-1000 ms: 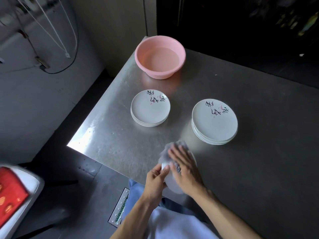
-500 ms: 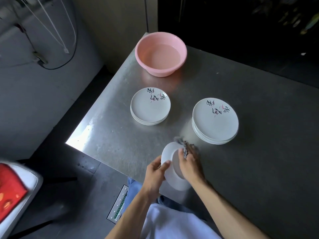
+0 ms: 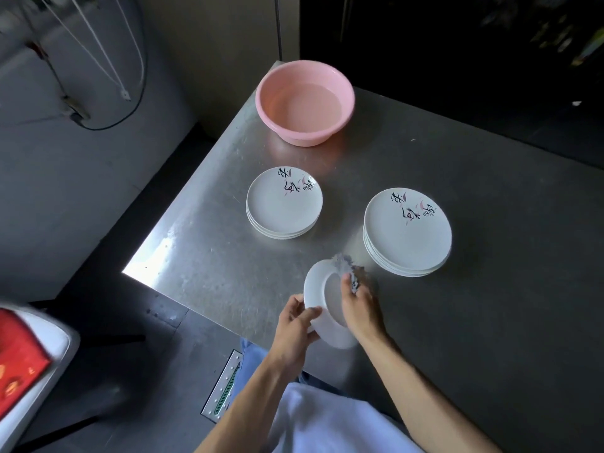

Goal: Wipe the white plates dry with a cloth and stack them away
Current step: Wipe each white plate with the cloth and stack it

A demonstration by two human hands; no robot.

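Over near table edge: left hand grips plate by rim, plate tilted on edge. In right hand, pinched: cloth, pressed to plate's face. Just beyond right hand: right stack, nearer than left stack.

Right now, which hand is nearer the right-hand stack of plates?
Right. The right hand, pressing the cloth into the held plate, is just short of that stack; the left hand grips the plate's opposite rim, farther off.

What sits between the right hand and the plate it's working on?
A crumpled grey cloth, pressed by the right hand against the tilted plate that the left hand holds. Head view shows it.
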